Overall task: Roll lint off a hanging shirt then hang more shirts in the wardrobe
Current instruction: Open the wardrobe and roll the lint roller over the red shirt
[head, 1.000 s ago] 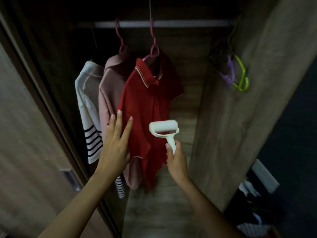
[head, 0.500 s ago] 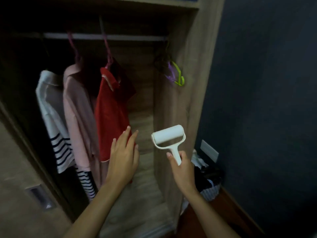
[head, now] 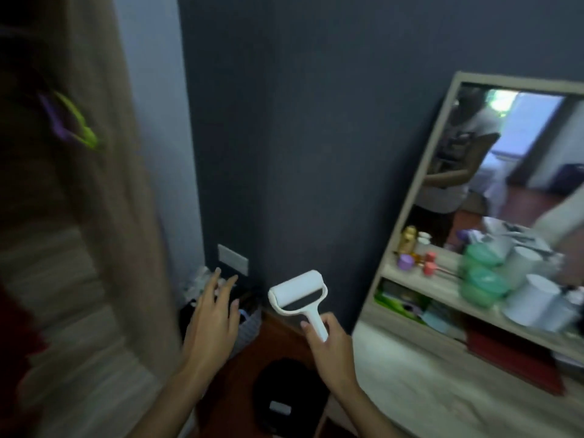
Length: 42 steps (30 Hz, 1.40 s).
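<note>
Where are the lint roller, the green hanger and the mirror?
lint roller (head: 297, 286): head view, on the white roll.
green hanger (head: 82, 129): head view, on its lower curve.
mirror (head: 406, 197): head view, on the left frame edge.

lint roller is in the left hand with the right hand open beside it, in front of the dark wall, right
Not quite: the hands are swapped. The head view shows the right hand gripping the lint roller by its handle, while the left hand is the open one beside it, fingers spread and holding nothing. Both are in front of the dark wall.
</note>
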Tool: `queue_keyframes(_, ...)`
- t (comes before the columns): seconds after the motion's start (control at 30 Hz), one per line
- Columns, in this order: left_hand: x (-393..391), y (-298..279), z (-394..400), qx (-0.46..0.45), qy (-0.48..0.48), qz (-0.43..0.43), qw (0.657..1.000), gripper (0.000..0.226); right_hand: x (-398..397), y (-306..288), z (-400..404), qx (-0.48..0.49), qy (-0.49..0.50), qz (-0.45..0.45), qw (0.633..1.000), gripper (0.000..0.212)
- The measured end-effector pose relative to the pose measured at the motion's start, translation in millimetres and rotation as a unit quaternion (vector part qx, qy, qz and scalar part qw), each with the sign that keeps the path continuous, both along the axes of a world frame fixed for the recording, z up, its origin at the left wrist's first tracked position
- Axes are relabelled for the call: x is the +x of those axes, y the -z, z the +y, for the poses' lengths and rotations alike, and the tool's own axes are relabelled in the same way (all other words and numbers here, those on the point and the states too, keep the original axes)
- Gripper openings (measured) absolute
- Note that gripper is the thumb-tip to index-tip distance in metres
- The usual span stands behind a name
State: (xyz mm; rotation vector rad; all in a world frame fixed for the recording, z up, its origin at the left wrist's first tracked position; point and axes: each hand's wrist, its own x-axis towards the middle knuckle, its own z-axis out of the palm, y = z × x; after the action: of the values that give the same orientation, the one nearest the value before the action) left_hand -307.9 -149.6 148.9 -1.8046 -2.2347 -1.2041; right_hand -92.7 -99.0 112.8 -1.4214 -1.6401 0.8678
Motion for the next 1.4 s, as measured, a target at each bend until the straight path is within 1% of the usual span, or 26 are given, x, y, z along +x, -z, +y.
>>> queue_keyframes(0.07,36,8,19,-0.016,0.018,-0.006,1.0,0.04,37,8,6,-0.01,0.02,-0.007,1.0,0.021)
queue_keyframes(0.17,112,25,52,-0.043,0.052,-0.038,0.997,0.04,110,23,19,-0.033,0.05,-0.019,0.998,0.014)
queue_keyframes(0.27,184,52,75,-0.081,0.079,-0.052,0.992,0.039,178,44,28,-0.047,0.063,-0.063,0.995,0.014)
queue_keyframes(0.4,257,88,94,-0.14,0.075,-0.05,0.986,0.04,249,79,35,-0.076,0.08,-0.107,0.988,0.019)
queue_keyframes(0.53,307,127,104,-0.211,0.073,-0.052,0.973,0.043,298,113,42,-0.122,0.065,-0.145,0.98,0.025)
queue_keyframes(0.63,325,156,102,-0.243,0.06,-0.02,0.968,0.039,315,133,48,-0.145,0.041,-0.166,0.975,0.031)
queue_keyframes(0.7,329,173,100,-0.306,0.06,0.002,0.95,0.038,319,145,53,-0.171,0.032,-0.182,0.968,0.028)
queue_keyframes(0.73,329,184,99,-0.328,0.063,0.003,0.943,0.045,319,151,57,-0.187,0.027,-0.189,0.964,0.025)
queue_keyframes(0.77,331,190,98,-0.348,0.066,0.003,0.935,0.059,319,155,60,-0.198,0.02,-0.19,0.961,0.024)
queue_keyframes(0.8,331,192,96,-0.356,0.066,0.006,0.932,0.071,318,159,62,-0.208,0.009,-0.186,0.96,0.027)
queue_keyframes(0.87,330,188,93,-0.366,0.062,0.006,0.929,0.08,317,165,66,-0.224,-0.009,-0.174,0.959,0.043)
queue_keyframes(0.93,326,192,92,-0.36,0.054,0.004,0.931,0.074,317,169,69,-0.211,-0.012,-0.179,0.961,0.05)
queue_keyframes(1.0,323,186,88,-0.34,0.039,0.01,0.94,0.062,316,175,71,-0.193,-0.012,-0.21,0.958,0.049)
queue_keyframes(1.03,322,182,86,-0.34,0.033,0.004,0.94,0.061,315,177,73,-0.188,-0.012,-0.229,0.955,0.051)
queue_keyframes(1.1,320,177,84,-0.312,0.023,-0.015,0.95,0.065,314,181,75,-0.177,-0.007,-0.257,0.95,0.056)
queue_keyframes(1.13,317,175,82,-0.318,0.016,-0.032,0.947,0.068,313,182,75,-0.164,0.005,-0.258,0.952,0.054)
queue_keyframes(1.17,313,173,80,-0.314,0.007,-0.055,0.948,0.07,312,182,75,-0.14,0.023,-0.254,0.957,0.049)
queue_keyframes(1.23,302,171,76,-0.299,-0.008,-0.074,0.951,0.072,304,179,74,-0.08,0.061,-0.244,0.964,0.041)
queue_keyframes(1.3,286,169,70,-0.3,-0.018,-0.087,0.95,0.072,289,171,74,-0.015,0.069,-0.233,0.97,0.044)
queue_keyframes(1.33,277,169,66,-0.297,-0.028,-0.09,0.95,0.072,279,165,74,0.025,0.05,-0.218,0.974,0.044)
queue_keyframes(1.4,257,166,55,-0.288,-0.05,-0.093,0.952,0.071,250,154,73,0.086,-0.018,-0.194,0.977,0.038)
